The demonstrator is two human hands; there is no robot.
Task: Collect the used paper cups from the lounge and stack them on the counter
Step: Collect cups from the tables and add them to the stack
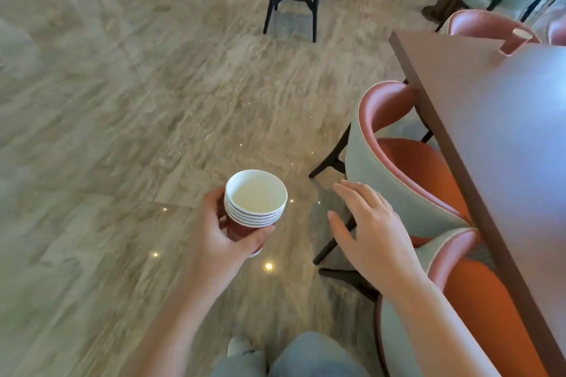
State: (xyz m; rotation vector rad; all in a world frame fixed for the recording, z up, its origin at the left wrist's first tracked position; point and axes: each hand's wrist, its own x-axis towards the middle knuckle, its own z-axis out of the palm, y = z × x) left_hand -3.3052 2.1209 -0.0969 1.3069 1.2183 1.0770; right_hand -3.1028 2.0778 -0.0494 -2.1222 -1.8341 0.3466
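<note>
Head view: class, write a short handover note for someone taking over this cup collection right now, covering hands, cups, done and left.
Left hand grips the stack of nested paper cups, rims up. Right hand is open and empty, near the chair back.
One more cup sits at the far end of the table.
Done: several cups collected.
Left: fetch that cup, then stack all on the counter, which is out of view.

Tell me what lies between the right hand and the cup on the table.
In the head view, a chair, its curved back and seat, then bare table top separate the right hand from the cup.
</note>
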